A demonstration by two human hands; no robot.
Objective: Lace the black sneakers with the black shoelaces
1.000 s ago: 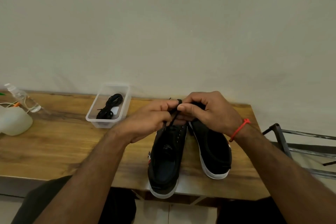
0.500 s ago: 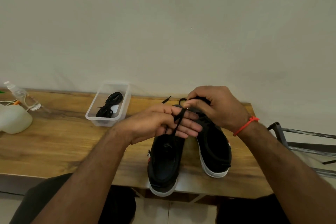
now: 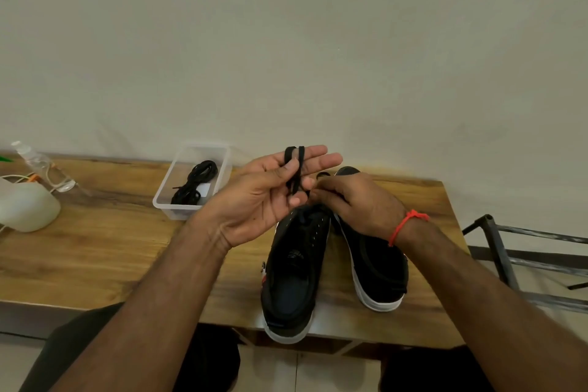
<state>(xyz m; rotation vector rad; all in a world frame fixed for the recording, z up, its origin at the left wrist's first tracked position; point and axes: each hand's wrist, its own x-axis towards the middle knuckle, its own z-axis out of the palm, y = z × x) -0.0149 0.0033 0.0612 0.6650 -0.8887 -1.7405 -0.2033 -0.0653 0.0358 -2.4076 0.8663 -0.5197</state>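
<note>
Near the desk's (image 3: 95,251) far edge, a spare lace (image 3: 194,181) is kept in a clear tub (image 3: 165,200); a black shoelace (image 3: 294,175) is pinched under the left hand's (image 3: 264,197) thumb, fingers extended, and gripped by the right hand (image 3: 356,204) above two black sneakers (image 3: 296,264) at the near edge

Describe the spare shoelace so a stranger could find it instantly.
On the wooden table, left of the two black sneakers, stands a clear plastic tub. The spare shoelace is the black bundle inside it, unlike the lace across the left hand.
</note>
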